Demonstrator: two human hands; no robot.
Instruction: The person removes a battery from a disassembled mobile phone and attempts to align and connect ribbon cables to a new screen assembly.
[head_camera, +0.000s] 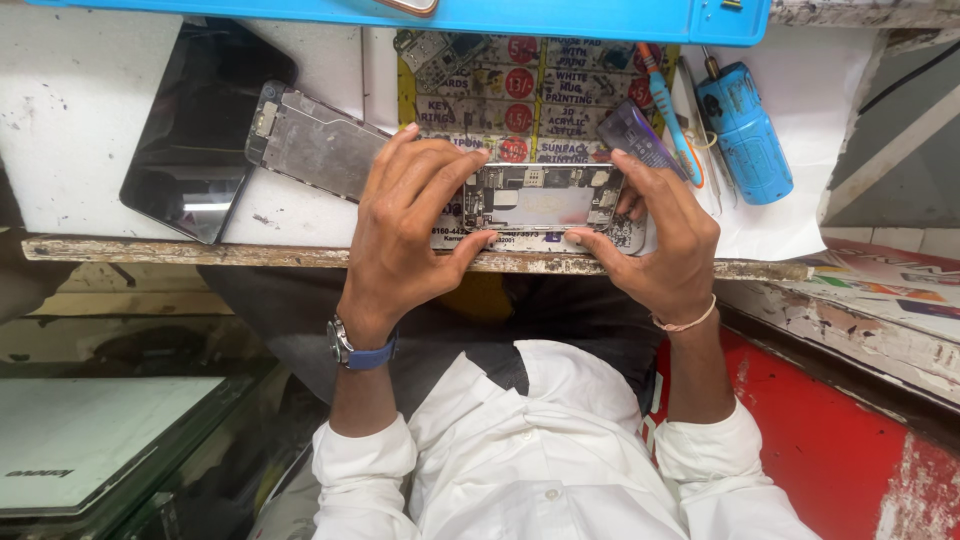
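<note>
1. Hands at the near edge of the bench (300, 215), seen from above: both grip one opened phone body (540, 198), which lies flat and lengthwise between them.
2. Left hand (415, 225): fingers curled over the phone body's left end, thumb pressed against its near edge; closed on the phone. A watch with a blue strap (362, 352) sits on this wrist.
3. Right hand (665, 235): fingers wrapped around the right end, thumb on the near edge; likewise closed on the phone. A thin pale band (690, 322) circles this wrist.
4. Phone body: open side up, with a pale rectangular area in the middle and small parts around it. It rests on a printed sheet (540, 100) with red circles.
5. Metal plate (315, 143): grey, lying tilted just left of the left hand, its right end hidden under the fingers.
6. Dark screen panel (205, 125): glossy black, left of the plate and overlapping it at the corner.
7. Blue cylindrical tool (745, 130): lies beyond the right hand, near it but apart.
8. Blue-handled slim tool (668, 115): between the cylindrical tool and the printed sheet, beside a small dark purple piece (638, 135) that touches the right fingers.
9. Blue mat (450, 15): along the far edge of the bench.
</note>
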